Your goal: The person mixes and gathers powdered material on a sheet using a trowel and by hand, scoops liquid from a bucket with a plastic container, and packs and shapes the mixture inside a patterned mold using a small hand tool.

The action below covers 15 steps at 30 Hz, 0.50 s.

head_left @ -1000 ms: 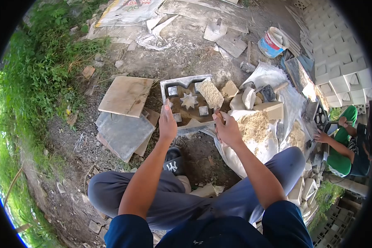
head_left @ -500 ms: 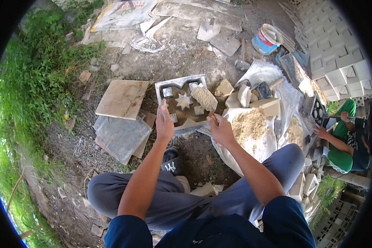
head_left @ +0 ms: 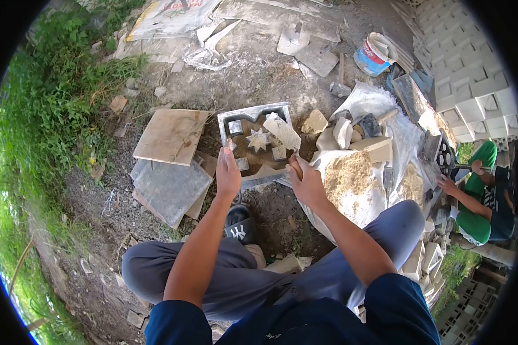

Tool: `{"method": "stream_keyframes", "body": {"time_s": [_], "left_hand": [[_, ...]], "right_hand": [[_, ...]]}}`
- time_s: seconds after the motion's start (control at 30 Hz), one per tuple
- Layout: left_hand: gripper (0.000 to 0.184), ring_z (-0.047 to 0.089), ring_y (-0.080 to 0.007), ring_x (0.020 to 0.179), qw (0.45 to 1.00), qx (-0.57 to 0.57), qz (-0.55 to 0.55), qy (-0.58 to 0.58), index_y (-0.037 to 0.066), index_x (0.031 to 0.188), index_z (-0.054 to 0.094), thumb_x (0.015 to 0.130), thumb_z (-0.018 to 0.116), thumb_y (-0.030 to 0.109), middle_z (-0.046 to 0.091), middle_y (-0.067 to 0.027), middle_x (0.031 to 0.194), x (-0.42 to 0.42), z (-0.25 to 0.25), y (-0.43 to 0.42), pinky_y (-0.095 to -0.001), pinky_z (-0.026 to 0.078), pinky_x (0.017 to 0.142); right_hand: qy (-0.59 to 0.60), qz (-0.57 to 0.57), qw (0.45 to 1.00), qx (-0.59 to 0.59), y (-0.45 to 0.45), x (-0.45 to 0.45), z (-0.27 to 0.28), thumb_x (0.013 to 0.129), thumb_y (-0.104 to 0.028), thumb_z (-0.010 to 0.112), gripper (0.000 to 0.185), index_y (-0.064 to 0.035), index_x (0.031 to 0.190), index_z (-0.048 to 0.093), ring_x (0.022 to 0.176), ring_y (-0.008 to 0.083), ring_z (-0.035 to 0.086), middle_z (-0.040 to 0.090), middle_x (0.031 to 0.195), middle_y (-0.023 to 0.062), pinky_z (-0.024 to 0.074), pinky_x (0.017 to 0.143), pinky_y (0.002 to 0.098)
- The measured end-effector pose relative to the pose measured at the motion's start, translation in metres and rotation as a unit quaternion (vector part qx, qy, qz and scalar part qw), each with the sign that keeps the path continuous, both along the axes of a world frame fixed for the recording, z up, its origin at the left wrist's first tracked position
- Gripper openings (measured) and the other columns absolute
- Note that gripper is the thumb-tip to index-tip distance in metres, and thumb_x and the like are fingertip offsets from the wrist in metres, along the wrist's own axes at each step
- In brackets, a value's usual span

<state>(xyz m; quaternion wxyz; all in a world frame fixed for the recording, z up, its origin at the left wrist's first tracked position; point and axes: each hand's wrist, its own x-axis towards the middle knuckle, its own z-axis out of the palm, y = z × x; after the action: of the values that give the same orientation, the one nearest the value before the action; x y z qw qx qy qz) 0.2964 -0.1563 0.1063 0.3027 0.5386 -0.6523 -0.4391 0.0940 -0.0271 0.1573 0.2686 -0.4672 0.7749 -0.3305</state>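
A metal mould [head_left: 223,127] with a star-shaped piece [head_left: 259,140] and several small blocks inside lies on the ground before me. My left hand [head_left: 228,173] rests at its near left corner, fingers stretched out along the side. My right hand [head_left: 306,183] is closed round the handle of what looks like a trowel [head_left: 283,132]. Its blade, covered in sandy mix, is over the right part of the mould. Sandy material partly covers the mould's floor. To the right, a heap of sandy mix [head_left: 346,173] lies on a white sheet.
Flat boards [head_left: 171,188] are stacked at the left. Pale block pieces [head_left: 374,149] sit beside the heap, and a bucket [head_left: 375,54] stands farther back. At far right, another person's hand [head_left: 446,184] is near a dark mould with round holes [head_left: 445,156]. Patterned blocks [head_left: 472,86] form a wall.
The trowel blade has tilted slightly over the mould, with my right hand turning a little. My left hand stays at the mould's corner. The other person's upper hand has shifted slightly.
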Motion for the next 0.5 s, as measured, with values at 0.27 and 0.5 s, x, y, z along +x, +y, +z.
{"method": "stream_keyframes", "body": {"time_s": [0.27,0.5], "left_hand": [[0.074,0.033,-0.0444,0.148,1.000,-0.001,0.007,-0.006,-0.003,0.152,0.043,0.111,0.016,0.052,0.043,-0.0272,0.156,0.003,-0.006,-0.001,-0.0466,0.023,0.124],[0.074,0.032,-0.0444,0.149,1.000,-0.002,0.010,-0.010,-0.003,0.151,0.044,0.111,0.016,0.052,0.043,-0.0269,0.156,0.003,-0.009,-0.001,-0.0470,0.022,0.124]], "right_hand": [[0.022,0.104,0.991,0.081,0.033,0.008,0.003,0.100,-0.029,0.062,0.046,-0.0034,0.138,0.055,0.083,0.0487,0.069,0.072,0.093,0.0264,0.0559,0.074,0.0530],[0.060,0.106,0.988,0.100,0.047,0.002,-0.010,0.100,-0.031,0.063,0.051,-0.0084,0.144,0.052,0.088,0.0448,0.070,0.071,0.103,0.0261,0.0563,0.075,0.0513]]}}
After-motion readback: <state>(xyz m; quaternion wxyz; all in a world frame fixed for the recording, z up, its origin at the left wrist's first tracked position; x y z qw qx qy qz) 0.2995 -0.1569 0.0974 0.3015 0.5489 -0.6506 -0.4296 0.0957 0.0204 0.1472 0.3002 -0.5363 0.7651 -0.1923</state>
